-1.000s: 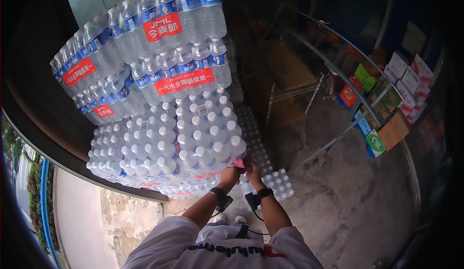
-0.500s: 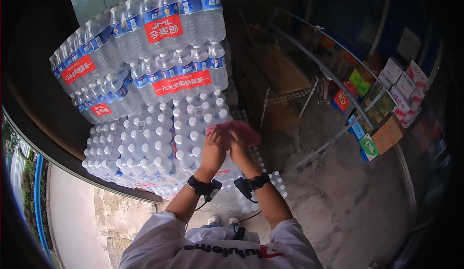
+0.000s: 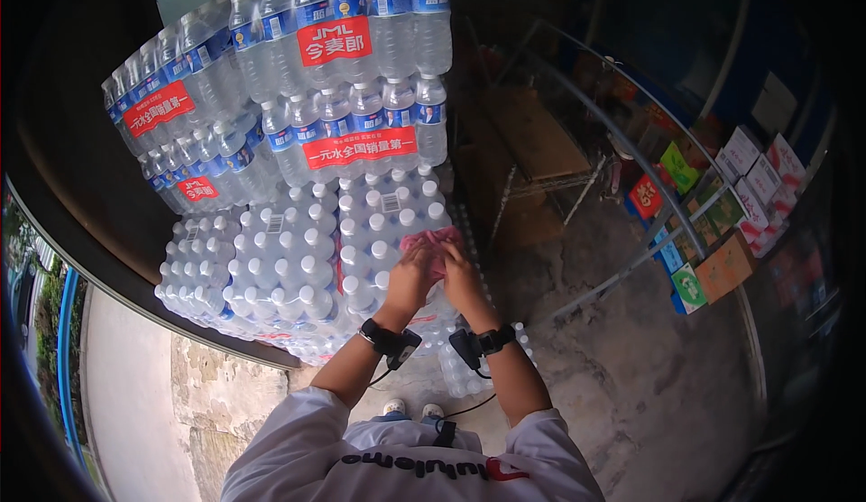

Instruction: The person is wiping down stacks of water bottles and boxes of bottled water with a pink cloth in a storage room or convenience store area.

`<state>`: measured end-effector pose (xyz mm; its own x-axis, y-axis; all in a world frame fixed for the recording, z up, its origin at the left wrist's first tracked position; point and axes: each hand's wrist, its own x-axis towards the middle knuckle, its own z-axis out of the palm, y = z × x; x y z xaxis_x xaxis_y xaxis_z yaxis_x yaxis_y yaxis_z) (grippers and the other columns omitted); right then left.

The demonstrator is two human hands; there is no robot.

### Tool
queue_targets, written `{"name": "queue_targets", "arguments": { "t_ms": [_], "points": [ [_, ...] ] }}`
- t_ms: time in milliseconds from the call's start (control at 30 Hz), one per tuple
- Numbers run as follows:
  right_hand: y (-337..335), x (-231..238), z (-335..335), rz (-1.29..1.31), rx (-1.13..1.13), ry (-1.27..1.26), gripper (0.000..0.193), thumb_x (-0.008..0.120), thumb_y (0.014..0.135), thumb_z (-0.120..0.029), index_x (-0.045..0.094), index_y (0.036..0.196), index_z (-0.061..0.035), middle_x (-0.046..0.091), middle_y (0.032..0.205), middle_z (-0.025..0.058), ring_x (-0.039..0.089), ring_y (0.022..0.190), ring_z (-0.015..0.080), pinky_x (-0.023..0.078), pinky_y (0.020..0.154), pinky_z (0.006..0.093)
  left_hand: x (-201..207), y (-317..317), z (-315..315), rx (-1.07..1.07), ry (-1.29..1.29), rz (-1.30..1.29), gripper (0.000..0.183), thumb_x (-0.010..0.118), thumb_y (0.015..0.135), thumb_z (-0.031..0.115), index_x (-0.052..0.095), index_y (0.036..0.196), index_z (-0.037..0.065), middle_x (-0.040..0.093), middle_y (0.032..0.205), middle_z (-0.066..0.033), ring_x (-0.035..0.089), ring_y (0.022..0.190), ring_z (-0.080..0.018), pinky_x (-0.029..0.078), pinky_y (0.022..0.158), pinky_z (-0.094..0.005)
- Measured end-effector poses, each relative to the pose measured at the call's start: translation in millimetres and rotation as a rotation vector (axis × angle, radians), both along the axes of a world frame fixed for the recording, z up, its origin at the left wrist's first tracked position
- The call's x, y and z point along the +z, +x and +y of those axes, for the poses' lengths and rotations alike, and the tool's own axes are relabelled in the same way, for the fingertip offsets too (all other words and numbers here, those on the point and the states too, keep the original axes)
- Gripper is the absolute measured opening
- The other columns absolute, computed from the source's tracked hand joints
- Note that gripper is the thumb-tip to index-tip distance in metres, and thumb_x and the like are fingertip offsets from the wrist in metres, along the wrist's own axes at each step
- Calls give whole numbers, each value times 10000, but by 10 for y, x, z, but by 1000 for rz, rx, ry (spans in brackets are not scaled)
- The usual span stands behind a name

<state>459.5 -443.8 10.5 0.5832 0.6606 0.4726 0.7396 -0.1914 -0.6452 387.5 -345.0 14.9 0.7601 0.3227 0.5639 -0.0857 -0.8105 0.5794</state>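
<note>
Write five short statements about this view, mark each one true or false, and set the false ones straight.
1. The left hand and the right hand are both on the pink cloth. True.
2. The left wrist is bare. False: a black band is strapped around it.
3. The nearer bottle packs show white caps on top. True.
4. The bottles in the upper packs wear green labels. False: the labels there are blue.
5. The white-and-pink cartons stand left of the bottles. False: the cartons are over on the right side of the picture.
</note>
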Motion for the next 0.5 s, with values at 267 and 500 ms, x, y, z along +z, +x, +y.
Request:
{"name": "queue_targets", "arguments": {
  "t_ms": [267,500],
  "points": [
    [-239,-400,-174,-272,-105,16,416,471,680,102,536,1070,-26,427,1201,119,365,1162,319,334,944,374,-124,-368,-120,-29,90,-21,349,651,587,11,563,924,27,566,1018,-160,526,990,-300,446,837,-351],
    [75,-142,-10,-47,6,50,508,463,706,101,472,1174,-99,493,1089,128,433,1067,300,365,899,349,136,-43,28,-26,-107,37,380,686,583,68,565,942,38,584,914,-174,574,797,-328,470,676,-361]
  ]
}}
